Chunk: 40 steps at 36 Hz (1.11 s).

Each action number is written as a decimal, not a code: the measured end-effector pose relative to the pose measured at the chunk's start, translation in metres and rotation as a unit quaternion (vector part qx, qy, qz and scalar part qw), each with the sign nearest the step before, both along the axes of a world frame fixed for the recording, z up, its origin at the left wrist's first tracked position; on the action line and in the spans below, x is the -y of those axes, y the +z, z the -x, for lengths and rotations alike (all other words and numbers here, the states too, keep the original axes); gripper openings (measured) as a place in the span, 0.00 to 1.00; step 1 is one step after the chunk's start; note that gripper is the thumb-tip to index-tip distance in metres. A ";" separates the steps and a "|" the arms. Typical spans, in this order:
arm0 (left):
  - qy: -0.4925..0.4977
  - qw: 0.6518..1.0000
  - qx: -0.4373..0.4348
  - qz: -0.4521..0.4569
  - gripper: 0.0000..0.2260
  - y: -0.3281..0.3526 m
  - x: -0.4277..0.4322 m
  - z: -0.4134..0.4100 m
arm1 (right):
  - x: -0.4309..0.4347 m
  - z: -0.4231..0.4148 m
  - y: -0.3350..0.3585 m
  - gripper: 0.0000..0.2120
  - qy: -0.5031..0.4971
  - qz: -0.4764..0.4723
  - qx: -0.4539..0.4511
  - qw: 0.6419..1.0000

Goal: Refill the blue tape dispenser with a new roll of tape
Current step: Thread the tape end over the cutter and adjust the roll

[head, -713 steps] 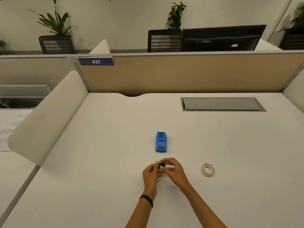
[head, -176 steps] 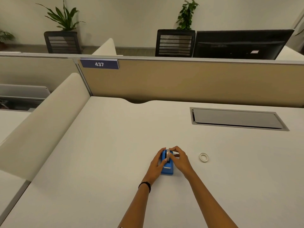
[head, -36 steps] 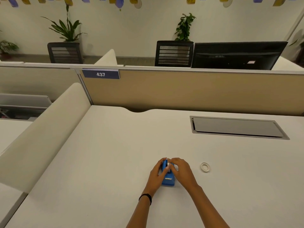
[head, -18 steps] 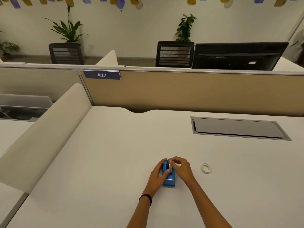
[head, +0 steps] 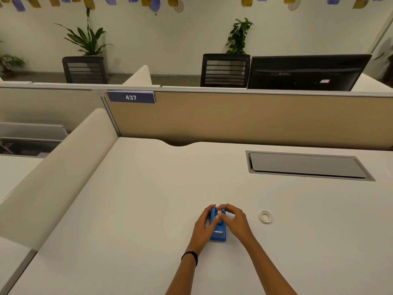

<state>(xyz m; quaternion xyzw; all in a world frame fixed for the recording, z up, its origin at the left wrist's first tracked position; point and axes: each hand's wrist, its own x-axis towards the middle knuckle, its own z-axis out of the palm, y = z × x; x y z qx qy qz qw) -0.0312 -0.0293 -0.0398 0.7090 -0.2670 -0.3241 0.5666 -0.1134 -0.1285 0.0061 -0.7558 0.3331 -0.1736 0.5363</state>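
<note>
Near centre of table (head: 148, 209): blue tape dispenser (head: 218, 234). Left hand (head: 201, 227) grip clamped on its side, likely steadying. Right hand (head: 236, 223) fingers curled onto new roll (head: 219, 212), apparently seating it. Spare ring (head: 265, 216) lies right, apart.

Dispenser (head: 218, 233) between left hand (head: 201, 227), right hand (head: 236, 224)

Blue tape dispenser (head: 218, 230) upright w/ white roll (head: 219, 211) in top; thin white ring (head: 265, 216) nearby.
</note>
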 end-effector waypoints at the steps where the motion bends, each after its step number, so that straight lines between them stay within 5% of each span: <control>1: 0.000 1.000 0.000 -0.001 0.20 0.000 0.000 0.000 | 0.000 0.000 0.000 0.08 0.000 -0.002 0.000 1.000; 40: -0.006 1.000 -0.004 -0.009 0.19 0.005 -0.003 0.001 | 0.003 0.006 -0.008 0.13 -0.012 0.002 -0.013 1.000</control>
